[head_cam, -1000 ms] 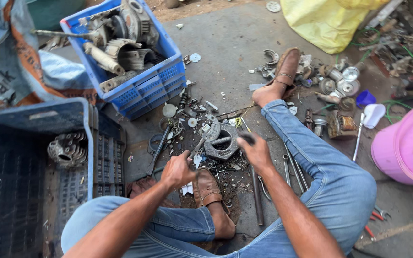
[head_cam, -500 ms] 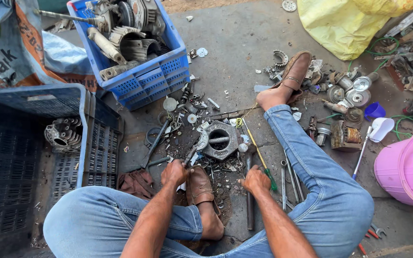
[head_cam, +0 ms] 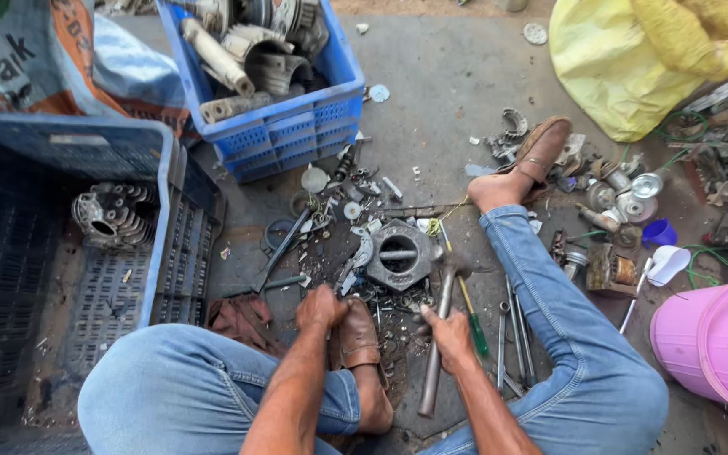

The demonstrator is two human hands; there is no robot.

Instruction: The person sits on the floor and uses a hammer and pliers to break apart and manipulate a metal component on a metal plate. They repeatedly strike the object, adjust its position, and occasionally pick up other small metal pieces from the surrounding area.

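I sit on the ground in blue jeans and brown shoes. My right hand grips the shaft of a metal hammer, whose head lies beside a grey octagonal metal casting with a round opening. My left hand is closed into a fist next to my left shoe, and what it holds, if anything, is hidden. Small scrap metal bits and washers lie scattered around the casting. A green-handled screwdriver lies just right of the hammer.
A blue crate of metal engine parts stands ahead. A larger dark blue crate at the left holds a finned cylinder part. A pink bucket, a yellow sack and more metal parts sit at the right.
My right hand has drawn back from the casting toward me and now holds the hammer's shaft. My left hand has moved back beside my left shoe.
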